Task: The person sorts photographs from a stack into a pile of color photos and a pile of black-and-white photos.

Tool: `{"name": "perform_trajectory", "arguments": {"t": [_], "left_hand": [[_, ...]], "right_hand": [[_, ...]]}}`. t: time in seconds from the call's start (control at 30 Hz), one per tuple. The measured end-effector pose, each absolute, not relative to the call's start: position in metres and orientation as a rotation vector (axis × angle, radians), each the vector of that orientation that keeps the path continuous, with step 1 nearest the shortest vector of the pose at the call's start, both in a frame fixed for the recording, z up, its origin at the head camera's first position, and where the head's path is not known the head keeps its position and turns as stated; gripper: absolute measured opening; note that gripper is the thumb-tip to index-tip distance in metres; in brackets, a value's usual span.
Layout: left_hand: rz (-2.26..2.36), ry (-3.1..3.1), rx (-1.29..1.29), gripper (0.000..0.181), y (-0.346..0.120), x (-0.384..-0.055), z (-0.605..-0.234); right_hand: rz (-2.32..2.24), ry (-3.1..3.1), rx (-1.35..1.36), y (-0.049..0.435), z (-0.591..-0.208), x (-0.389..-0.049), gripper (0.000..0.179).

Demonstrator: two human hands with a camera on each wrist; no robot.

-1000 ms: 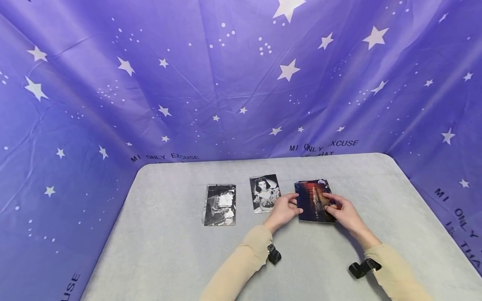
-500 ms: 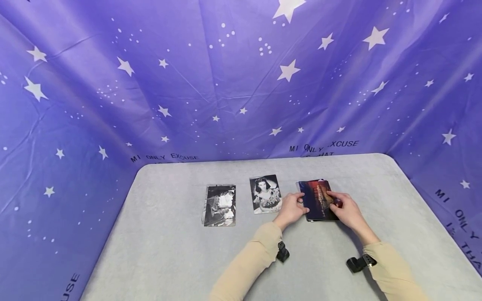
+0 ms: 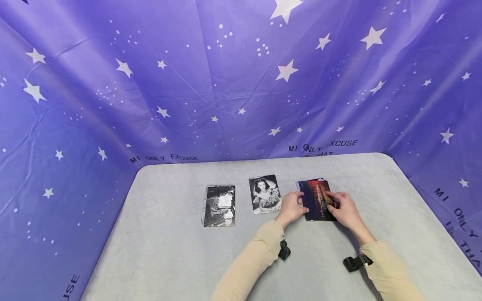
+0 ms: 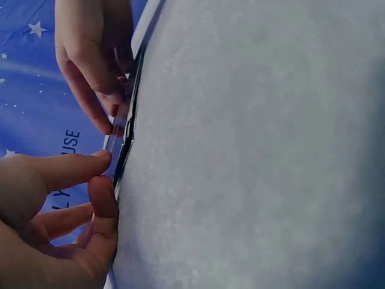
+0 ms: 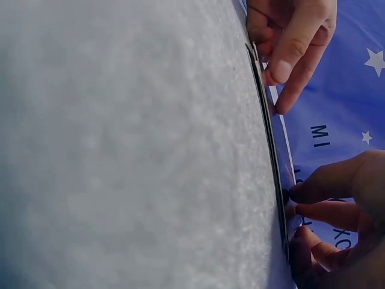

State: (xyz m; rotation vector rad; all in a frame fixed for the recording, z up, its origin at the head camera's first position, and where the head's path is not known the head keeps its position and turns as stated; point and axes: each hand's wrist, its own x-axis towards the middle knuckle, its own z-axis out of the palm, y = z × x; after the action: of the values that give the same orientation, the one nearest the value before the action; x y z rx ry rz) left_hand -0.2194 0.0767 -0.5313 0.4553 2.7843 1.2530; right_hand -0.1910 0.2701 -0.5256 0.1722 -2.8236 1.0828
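In the head view a photo card point(image 3: 316, 202), dark blue on the left and red-orange on the right, lies over other cards at the right of the table. My left hand point(image 3: 291, 207) holds the stack by its left edge, thumb near the lower corner. From the other side my right hand point(image 3: 344, 210) grips the right edge, with thumb and forefinger on top of the card. Both wrist views show the stack edge-on, low against the table, with my left fingers point(image 4: 99, 174) and right fingers point(image 5: 307, 201) at its sides.
A black-and-white portrait photo point(image 3: 265, 195) lies just left of my left hand. Farther left is a small pile of black-and-white photos point(image 3: 220, 207), slightly uneven at its edges. Purple star-printed cloth point(image 3: 226, 83) rises behind and beside the grey table point(image 3: 158, 251).
Over the last second the top photo has shifted right, lining up more closely with the cards under it. My left hand has moved right with it; the right hand has hardly moved.
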Motion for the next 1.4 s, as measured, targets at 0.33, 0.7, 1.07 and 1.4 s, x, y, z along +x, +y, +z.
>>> {"name": "perform_trajectory", "arguments": {"t": [0.33, 0.7, 1.07, 1.4], "left_hand": [[1.329, 2.75, 0.478, 0.05, 0.072, -0.218, -0.532], [1.718, 2.483, 0.344, 0.037, 0.047, -0.206, -0.532], [1.909, 2.335, 0.259, 0.038, 0.026, -0.199, -0.531], [1.992, 2.312, 0.162, 0.037, -0.008, -0.195, -0.534]], "right_hand": [[1.128, -2.838, 0.132, 0.271, -0.523, -0.189, 0.046], [1.184, -2.807, 0.175, 0.264, -0.515, -0.184, 0.04], [1.347, -2.735, 0.194, 0.25, -0.514, -0.182, 0.037], [1.451, -2.692, 0.312, 0.23, -0.517, -0.187, 0.033]]}}
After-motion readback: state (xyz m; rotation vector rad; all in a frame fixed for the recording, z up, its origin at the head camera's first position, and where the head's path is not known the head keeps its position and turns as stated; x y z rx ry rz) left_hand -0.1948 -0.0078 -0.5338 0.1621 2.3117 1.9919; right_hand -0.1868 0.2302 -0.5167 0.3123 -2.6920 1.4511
